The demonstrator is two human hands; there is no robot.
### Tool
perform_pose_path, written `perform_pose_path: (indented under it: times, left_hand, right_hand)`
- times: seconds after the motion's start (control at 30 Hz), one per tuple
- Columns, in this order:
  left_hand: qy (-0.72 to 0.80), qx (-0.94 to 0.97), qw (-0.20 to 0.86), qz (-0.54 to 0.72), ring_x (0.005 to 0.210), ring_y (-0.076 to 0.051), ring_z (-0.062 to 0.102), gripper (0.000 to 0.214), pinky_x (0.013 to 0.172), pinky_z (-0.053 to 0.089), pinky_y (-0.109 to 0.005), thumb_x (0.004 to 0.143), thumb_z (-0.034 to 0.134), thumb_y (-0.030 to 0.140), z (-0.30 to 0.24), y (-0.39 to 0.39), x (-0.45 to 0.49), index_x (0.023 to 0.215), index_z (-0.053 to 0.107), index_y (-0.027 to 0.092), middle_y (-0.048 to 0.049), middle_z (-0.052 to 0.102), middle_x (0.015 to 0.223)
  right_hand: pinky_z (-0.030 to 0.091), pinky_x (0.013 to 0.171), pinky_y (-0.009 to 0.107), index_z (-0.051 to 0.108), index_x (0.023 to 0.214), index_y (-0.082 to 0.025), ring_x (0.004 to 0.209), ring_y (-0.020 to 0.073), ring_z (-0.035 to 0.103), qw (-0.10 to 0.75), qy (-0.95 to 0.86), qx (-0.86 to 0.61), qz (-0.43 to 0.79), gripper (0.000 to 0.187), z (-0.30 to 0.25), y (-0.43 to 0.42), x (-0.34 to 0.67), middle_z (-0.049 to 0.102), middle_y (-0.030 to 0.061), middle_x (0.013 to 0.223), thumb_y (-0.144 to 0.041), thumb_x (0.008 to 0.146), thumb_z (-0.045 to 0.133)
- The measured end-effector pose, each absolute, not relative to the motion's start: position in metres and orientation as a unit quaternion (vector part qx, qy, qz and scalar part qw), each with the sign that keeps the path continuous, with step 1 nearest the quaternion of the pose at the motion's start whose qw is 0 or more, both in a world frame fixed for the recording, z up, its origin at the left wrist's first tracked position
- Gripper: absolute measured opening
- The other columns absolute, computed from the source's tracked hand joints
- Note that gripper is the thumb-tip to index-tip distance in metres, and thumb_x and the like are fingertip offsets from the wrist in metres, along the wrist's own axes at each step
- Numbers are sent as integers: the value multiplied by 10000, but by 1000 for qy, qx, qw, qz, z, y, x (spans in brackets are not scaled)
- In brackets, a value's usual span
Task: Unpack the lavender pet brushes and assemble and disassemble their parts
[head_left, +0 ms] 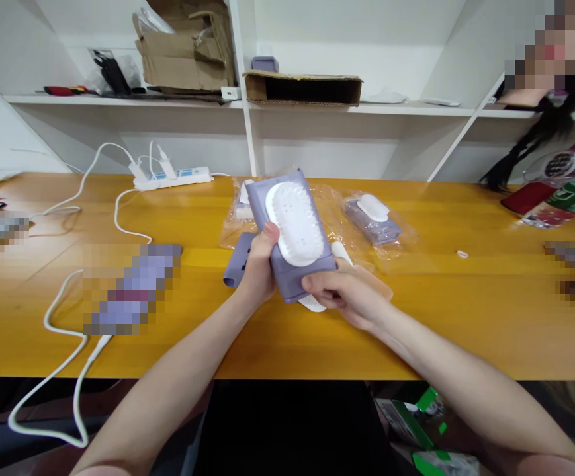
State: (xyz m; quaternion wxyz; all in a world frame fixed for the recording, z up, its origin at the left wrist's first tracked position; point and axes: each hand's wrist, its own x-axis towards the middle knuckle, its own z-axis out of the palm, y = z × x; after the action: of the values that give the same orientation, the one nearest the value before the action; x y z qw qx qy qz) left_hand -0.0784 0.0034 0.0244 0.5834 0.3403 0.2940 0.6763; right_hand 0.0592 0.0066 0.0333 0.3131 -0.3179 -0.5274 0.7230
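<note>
Both hands hold a lavender plastic case [292, 281] tilted above the table; its exact kind is unclear. A white oval piece [297, 225] with a ribbed edge and small holes sits on the face turned toward me. My left hand [260, 264] grips the left side, its thumb by the white oval. Fingers of my right hand [347, 291] are closed on the lower right corner. Behind my left hand lies another lavender part [237, 261]. White pieces, one a perforated strip [313, 303], show partly beneath and beside the case. A similar lavender case [374, 221] rests on clear plastic wrap to the right.
At left, a phone [138, 287] lies with a white cable plugged in. A white power strip [173, 178] stands near the shelf. Cardboard boxes [188, 59] fill shelf compartments. On the far right are a plastic bottle [565, 201] and another person, partly visible.
</note>
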Motion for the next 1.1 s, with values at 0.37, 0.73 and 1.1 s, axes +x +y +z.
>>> perform_pose_path:
  times: [0.37,0.73,1.1]
  left_hand:
    - [346,421,567,618,1083,-279,615,541,918,439,-381,698,685,521,11,10,-77,1121,610,192,-98,658,1182]
    - [343,376,606,611,1129,-267,578,487,936,457,-383,713,707,425,10,3,-70,1138,569,230,-55,653,1136]
    - [381,381,571,619,986,-241,626,497,808,464,-312,673,725,378,16,7,-79,1091,569,160,-65,674,1048]
  right_hand:
    - [33,372,208,442,544,-188,402,19,146,403,-502,-378,665,330,39,39,82,291,-98,429,-263,588,760]
    - [70,352,241,416,562,-221,365,36,177,380,-521,-378,664,405,33,17,61,303,-97,390,-368,641,785]
    - [131,339,192,427,641,-194,370,18,256,284,-584,-292,702,390,29,24,66,400,-95,465,-384,677,766]
